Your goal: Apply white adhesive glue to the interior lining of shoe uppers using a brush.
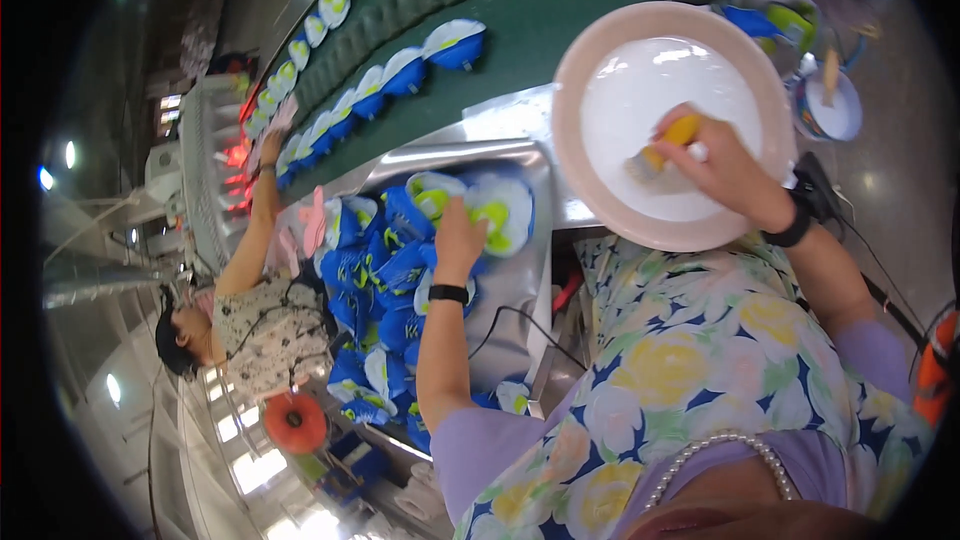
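My right hand (pixel 715 165) is closed around the yellow handle of a brush (pixel 662 152). Its pale bristles are at the surface of white liquid (pixel 655 75) in a wide pinkish basin (pixel 572 130). On the left, my left hand (pixel 461 243) grips a blue and white shoe upper (pixel 508 202) with yellow-green patches, slightly blurred. This upper is over a metal tray (pixel 538 175), beside a heap of similar uppers (pixel 385 280). My left fingertips are partly hidden against it.
A green conveyor belt (pixel 540 0) carries rows of shoe uppers (pixel 368 90). At far left a co-worker (pixel 275 335) reaches toward the belt. Right of the basin are a small pail (pixel 835 110) holding a brush and more uppers (pixel 760 25). A black cable (pixel 530 320) crosses the tray's edge.
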A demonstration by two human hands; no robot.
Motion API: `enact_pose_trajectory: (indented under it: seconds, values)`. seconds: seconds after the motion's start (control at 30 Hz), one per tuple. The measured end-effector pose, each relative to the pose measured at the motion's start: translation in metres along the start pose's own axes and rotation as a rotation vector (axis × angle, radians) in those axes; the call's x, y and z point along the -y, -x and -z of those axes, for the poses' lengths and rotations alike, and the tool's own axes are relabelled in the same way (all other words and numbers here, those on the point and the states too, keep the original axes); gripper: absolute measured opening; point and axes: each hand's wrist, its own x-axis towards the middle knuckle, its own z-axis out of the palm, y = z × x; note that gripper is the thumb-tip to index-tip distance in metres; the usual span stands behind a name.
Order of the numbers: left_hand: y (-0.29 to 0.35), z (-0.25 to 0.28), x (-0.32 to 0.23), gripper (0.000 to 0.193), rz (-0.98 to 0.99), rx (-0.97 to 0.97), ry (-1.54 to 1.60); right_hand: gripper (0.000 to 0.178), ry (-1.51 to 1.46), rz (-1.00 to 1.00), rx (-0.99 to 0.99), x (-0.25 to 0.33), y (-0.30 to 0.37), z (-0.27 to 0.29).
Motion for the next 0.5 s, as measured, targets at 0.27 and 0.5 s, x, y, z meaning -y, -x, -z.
enact_pose_trajectory:
  seconds: [0.27, 0.5]
  values:
    - [0.032, 0.019, -0.107, 0.044, -0.114, -0.334, -0.126, 0.017, 0.422, 0.150, 0.237, 0.003, 0.028, -0.002]
    - [0.041, 0.015, -0.100, 0.055, -0.519, -0.153, 0.159, 0.018, 0.146, 0.044, -0.025, 0.017, 0.032, 0.036]
